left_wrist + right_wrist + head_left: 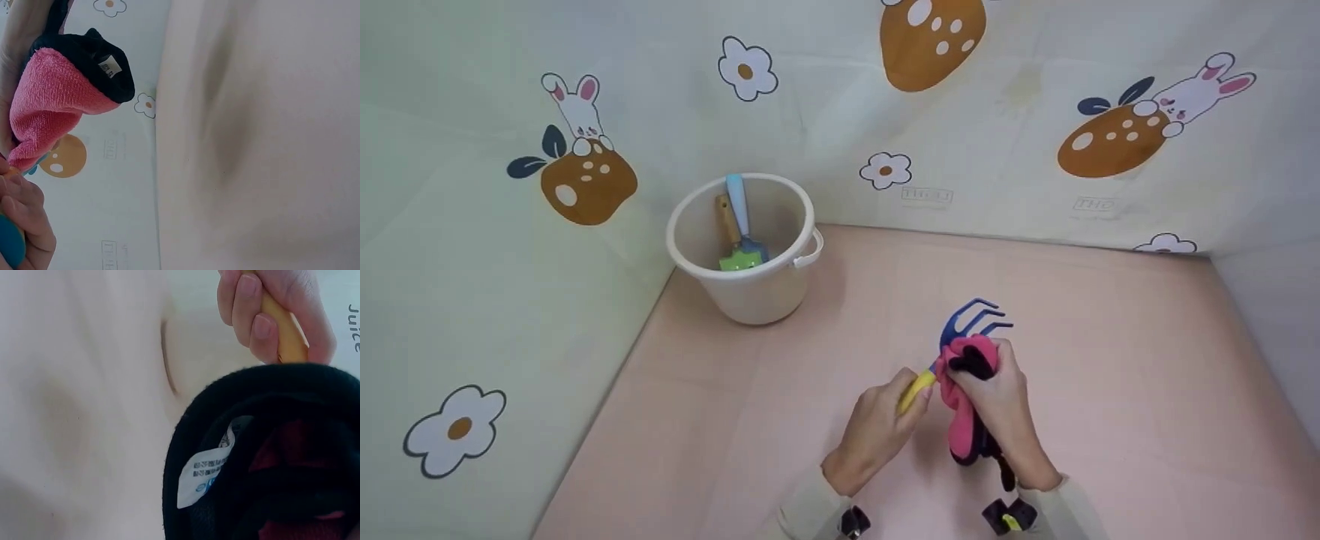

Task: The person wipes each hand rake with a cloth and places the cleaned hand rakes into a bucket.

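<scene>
My left hand (874,424) grips the yellow handle (916,391) of a hand rake, its blue three-tined head (950,328) pointing up and away. My right hand (1006,401) holds a pink terry-cloth mitt (961,435) with black trim, bunched against the rake's neck just below the tines. In the left wrist view, the mitt (53,90) hangs with its dark cuff and a white label showing, beside the left fingers (31,211). The right wrist view looks into the black cuff (242,385); behind it, left-hand fingers wrap the handle (286,329). The right fingertips are partly hidden by cloth.
A white bucket (757,296) stands at the back left, with a blue-handled tool (737,206) and a wooden-handled green tool (741,260) leaning inside. Printed walls (825,135) rise at the left, back and right of the pinkish surface (720,420).
</scene>
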### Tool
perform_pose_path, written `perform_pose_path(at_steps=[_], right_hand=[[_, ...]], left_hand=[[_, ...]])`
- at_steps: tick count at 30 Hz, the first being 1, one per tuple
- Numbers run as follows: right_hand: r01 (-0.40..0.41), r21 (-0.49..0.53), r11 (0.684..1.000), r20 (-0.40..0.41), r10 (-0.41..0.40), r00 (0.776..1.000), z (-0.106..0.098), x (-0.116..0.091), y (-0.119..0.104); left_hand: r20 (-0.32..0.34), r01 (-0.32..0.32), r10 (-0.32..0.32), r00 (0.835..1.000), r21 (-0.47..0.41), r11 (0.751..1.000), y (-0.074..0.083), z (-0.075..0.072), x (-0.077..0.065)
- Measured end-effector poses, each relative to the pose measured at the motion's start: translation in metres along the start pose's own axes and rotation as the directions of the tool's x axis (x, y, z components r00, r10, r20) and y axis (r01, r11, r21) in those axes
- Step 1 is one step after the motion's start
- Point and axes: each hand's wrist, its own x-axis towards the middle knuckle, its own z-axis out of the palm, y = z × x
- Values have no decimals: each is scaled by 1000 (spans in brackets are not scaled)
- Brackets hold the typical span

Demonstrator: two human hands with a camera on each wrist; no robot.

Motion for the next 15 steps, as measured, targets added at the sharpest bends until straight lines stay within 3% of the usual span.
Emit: perform_pose_path(at_steps=[4, 15], right_hand=[[-25, 18, 1000, -28, 25, 999, 0, 3, 0], [-22, 27, 999, -60, 23, 998, -8, 10, 8]], left_hand=[[-1, 1, -1, 1000, 10, 1000, 1, -2, -1], [27, 78, -76, 997, -95, 992, 1, -3, 0]])
